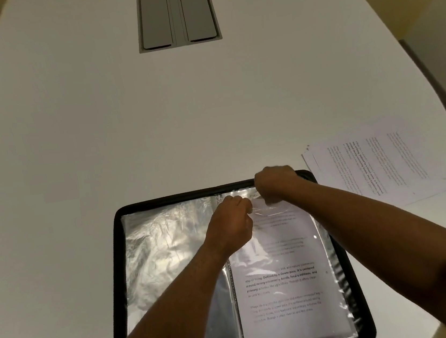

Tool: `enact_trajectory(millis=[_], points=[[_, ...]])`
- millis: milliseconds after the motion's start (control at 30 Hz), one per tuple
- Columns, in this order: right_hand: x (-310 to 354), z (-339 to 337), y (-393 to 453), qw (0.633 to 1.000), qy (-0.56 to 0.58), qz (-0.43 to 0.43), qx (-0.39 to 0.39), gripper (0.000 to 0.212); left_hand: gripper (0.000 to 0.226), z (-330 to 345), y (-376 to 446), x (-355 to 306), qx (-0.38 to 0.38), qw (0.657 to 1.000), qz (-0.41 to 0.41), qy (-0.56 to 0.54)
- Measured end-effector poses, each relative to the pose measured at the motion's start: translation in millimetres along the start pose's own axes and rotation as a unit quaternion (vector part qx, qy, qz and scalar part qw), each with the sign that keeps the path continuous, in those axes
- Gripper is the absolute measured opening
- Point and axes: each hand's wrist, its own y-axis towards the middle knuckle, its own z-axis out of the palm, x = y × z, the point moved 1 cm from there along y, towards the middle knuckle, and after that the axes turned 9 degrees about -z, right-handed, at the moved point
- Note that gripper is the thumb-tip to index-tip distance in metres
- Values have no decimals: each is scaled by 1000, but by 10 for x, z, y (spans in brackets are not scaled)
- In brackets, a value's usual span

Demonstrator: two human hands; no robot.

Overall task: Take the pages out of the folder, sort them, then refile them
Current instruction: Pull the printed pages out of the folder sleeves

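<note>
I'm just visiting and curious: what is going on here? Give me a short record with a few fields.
surface: white table
folder: black folder, lying open, clear sleeves inside
left hand: left hand pinches the top of the right-hand sleeve
right hand: right hand grips the same sleeve's top edge
page: printed page inside that sleeve
loose pages: stack of printed sheets on the table, right of the folder
table fitting: grey hatch with two flaps, further away
</note>
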Motion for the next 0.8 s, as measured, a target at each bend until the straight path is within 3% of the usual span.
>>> enact_trajectory(millis=[233,400,600,800], points=[[-405,-897,-62,985,111,43,-122,27,16,-54,23,-98,-40,998,43,-32],[-596,-1661,-383,963,165,50,-207,37,17,-30,30,-170,-41,997,47,-46],[-949,-2075,-1149,871,327,53,-362,18,11,-56,-11,-208,-51,996,55,-49],[-1548,-1703,-1427,775,463,81,-422,17,11,-15,-50,-239,-26,997,47,-48]])
